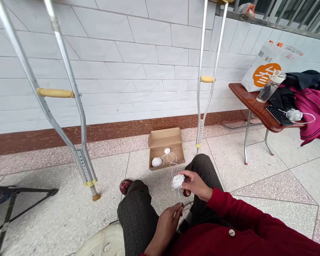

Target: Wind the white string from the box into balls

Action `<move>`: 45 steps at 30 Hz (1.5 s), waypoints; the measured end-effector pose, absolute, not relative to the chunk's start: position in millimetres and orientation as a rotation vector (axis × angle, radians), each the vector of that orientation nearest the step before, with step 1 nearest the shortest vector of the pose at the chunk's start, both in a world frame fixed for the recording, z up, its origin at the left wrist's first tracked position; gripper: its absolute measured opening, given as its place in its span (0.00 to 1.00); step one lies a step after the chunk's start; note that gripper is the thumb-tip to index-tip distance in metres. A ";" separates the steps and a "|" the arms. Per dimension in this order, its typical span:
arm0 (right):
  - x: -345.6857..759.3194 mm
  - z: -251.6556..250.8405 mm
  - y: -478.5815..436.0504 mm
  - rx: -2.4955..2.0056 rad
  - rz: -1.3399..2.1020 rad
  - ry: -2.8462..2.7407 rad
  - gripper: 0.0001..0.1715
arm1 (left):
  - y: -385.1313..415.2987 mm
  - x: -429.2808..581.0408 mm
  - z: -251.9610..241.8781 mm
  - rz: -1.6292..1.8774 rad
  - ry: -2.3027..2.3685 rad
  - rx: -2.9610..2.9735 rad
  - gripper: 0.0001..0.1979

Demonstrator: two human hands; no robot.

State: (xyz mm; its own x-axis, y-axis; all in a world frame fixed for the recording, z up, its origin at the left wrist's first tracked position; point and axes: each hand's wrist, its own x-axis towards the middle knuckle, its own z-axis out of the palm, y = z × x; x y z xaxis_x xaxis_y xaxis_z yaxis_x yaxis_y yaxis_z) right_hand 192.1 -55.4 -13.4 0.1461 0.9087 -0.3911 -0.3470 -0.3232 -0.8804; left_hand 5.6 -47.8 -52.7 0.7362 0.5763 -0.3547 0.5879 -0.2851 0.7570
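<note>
My right hand (196, 184) holds a small white ball of string (178, 181) in its fingertips above my knees. A thin white strand (179, 197) runs down from the ball to my left hand (170, 217), which pinches it between thumb and fingers over my lap. Another strand leads from the ball toward an open cardboard box (166, 141) on the floor ahead, which holds two more white balls of string (157, 162). I am seated, in dark trousers and a red sleeve.
Two aluminium crutches (69, 106) (206, 79) lean against the white tiled wall. A small wooden table (256, 106) at right carries a white-and-orange bag, a bottle, a phone, another string ball and pink and dark clothing. A black folding frame (13, 201) lies at left.
</note>
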 end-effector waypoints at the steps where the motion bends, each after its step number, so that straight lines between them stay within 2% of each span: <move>1: 191.4 -12.5 -53.8 -1.298 1.460 -0.600 0.38 | -46.8 5.9 -53.6 -0.019 0.881 1.964 0.20; 7: 190.0 -24.2 -36.1 -1.261 1.435 -0.517 0.32 | -38.8 9.5 -66.9 -0.027 0.917 1.895 0.21; 15: 190.9 -35.3 -34.6 -1.263 1.428 -0.512 0.33 | -38.5 14.6 -63.7 -0.019 0.931 1.848 0.21; 22: 193.1 -33.2 -28.2 -1.217 1.349 -0.516 0.29 | -37.2 16.5 -56.5 0.112 0.925 1.797 0.23; 37: 197.2 6.4 -40.5 -1.109 1.260 -0.516 0.32 | -42.5 21.1 -37.7 0.178 0.974 1.850 0.35; 45: 211.0 25.3 -29.1 -1.039 1.139 -0.505 0.36 | -46.0 13.8 -45.1 0.202 0.938 1.866 0.36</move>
